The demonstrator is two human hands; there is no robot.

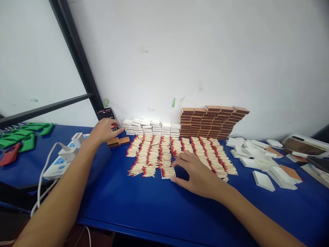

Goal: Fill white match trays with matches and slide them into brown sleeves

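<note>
My right hand [195, 175] grips a small white matchbox tray [168, 177] by its right end, thumb at the near corner and fingers at the far one. Matches with red heads lie inside that tray. Rows of loose matches [151, 151] spread over the blue table just behind it. My left hand [106, 130] reaches to the back left, thumb and forefinger apart, with nothing seen between them. A phone [104, 112] leans behind this hand. Just below the fingers lie two brown matchboxes [118, 142], and to their right stand stacked white trays [146, 127].
Brown matchboxes [205, 123] form a tall stack against the wall. White trays [257, 152] lie heaped at the right, near another phone [305, 144]. A power strip [58, 167] with chargers and cables is at the left, beyond it green-handled tools [27, 141]. A black frame post [77, 51] rises behind.
</note>
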